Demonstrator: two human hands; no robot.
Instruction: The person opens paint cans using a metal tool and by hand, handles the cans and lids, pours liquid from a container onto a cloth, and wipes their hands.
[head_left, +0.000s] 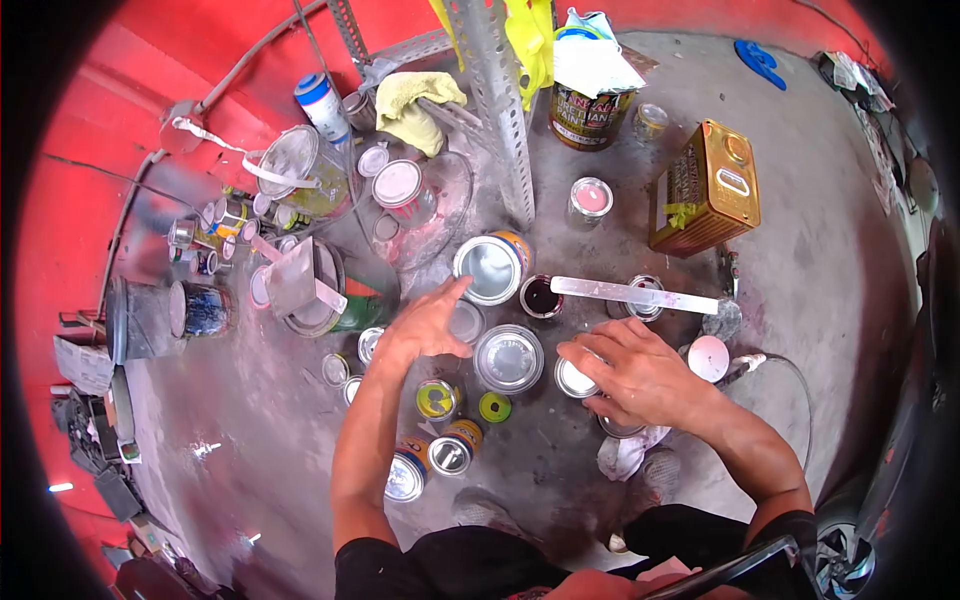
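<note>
My left hand [425, 322] is open, its thumb and fingers spread beside a small round tin [467, 322]; I cannot tell whether it touches it. Just beyond the fingertips stands a large paint can [490, 270] with a shiny silver top. My right hand [640, 375] curls over a small can with a pale top [575, 378], fingers and thumb at its rim. Between the hands sits a wide can with a clear-looking lid [509, 360]. Farther off, a flat white stick [635, 294] lies across a can of dark red paint [541, 297] and another can [646, 297].
A gold rectangular tin [706, 190] stands at the right, near a can of pink paint [590, 200]. A perforated metal post [495, 110] rises beyond. Several pots and cans crowd the left, including a white-topped can [404, 190]. More cans [450, 455] stand near my feet.
</note>
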